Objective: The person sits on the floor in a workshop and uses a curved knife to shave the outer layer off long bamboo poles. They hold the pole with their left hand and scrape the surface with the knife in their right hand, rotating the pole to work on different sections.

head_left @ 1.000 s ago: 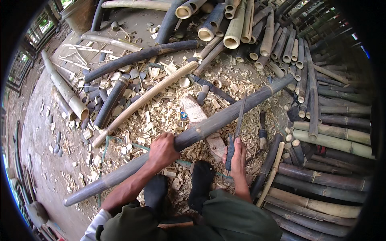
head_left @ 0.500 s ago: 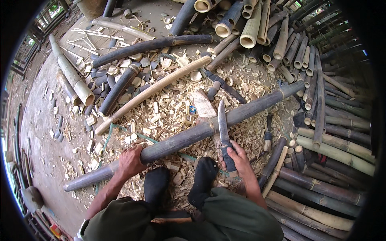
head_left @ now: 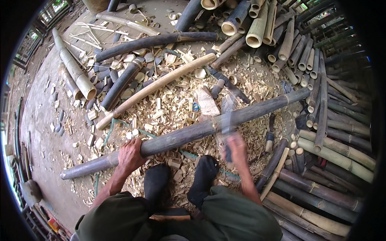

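Observation:
A long dark bamboo pole [head_left: 177, 138] slants across the floor in front of me, rising toward the right. My left hand [head_left: 130, 154] is wrapped over it near its lower left part. My right hand [head_left: 237, 149], smeared by motion, grips the dark handle of a large knife [head_left: 227, 116]. The blade points away from me and crosses the pole just right of a node; whether it touches is hidden by blur. Beneath the pole at that spot lies a pale wooden block [head_left: 207, 103].
Wood chips [head_left: 161, 104] cover the floor around my dark-covered feet [head_left: 203, 176]. Beyond the pole lie a peeled pale pole [head_left: 161, 88] and a dark mallet-like tool [head_left: 218, 88]. Cut bamboo [head_left: 317, 180] is stacked along the right and at the far right.
My right hand has moved a little farther forward with the knife, and the blade is now blurred. My left hand keeps its grip on the pole; the view has shifted slightly.

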The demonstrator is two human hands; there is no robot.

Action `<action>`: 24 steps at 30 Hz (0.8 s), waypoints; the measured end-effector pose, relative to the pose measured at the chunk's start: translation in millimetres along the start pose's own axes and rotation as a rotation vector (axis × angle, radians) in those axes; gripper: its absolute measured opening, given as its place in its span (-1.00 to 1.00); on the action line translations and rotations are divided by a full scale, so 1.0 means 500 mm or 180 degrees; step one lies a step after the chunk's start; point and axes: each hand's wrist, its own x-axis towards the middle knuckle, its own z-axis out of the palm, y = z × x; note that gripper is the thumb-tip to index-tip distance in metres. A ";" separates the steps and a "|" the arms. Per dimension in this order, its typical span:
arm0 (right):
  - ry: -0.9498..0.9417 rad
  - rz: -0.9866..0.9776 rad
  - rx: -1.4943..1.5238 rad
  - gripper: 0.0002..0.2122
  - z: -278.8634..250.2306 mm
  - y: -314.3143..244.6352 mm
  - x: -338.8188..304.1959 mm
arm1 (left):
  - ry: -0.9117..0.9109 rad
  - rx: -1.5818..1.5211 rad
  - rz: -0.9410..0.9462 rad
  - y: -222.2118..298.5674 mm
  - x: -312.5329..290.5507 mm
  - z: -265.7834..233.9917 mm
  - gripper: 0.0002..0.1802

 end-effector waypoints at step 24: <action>0.0504 0.0019 0.1007 -0.75 0.010 -0.008 0.003 | 0.0015 0.0108 0.0058 -0.027 -0.008 0.012 -0.41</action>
